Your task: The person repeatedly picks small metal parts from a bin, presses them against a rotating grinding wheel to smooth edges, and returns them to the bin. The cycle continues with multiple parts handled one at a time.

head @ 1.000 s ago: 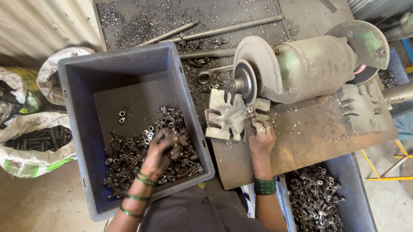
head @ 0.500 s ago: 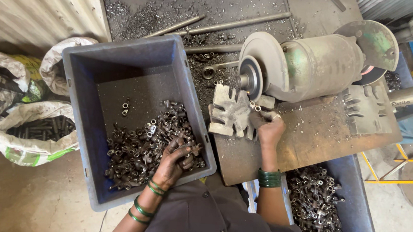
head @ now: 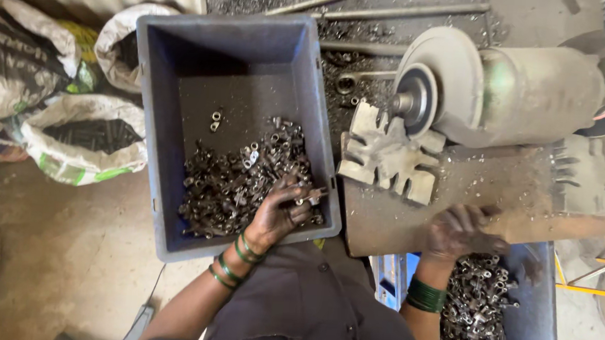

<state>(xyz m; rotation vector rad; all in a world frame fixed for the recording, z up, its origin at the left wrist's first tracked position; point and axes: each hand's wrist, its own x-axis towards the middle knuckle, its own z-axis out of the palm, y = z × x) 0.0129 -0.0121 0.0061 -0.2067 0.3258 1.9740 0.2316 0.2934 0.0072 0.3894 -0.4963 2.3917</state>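
My left hand (head: 282,211) reaches into a grey-blue plastic bin (head: 153,119), fingers curled around a few of the small dark metal parts (head: 235,180) heaped at its near end. My right hand (head: 461,232) is blurred at the front edge of the rusty bench plate (head: 504,193), just above a second blue bin (head: 541,325) filled with similar metal parts (head: 476,307). Its fingers are bent, and I cannot make out anything in them. Green bangles sit on both wrists.
A bench grinder (head: 531,93) with a grey wheel (head: 430,80) stands on the plate, a pale slotted metal piece (head: 387,154) in front of it. Long rods (head: 396,11) lie behind among metal filings. Open sacks (head: 84,136) stand on the floor at left.
My right hand has pulled back from the slotted piece by the wheel to the bench's front edge over the right bin. My left hand stays in the left bin, shifted slightly right.
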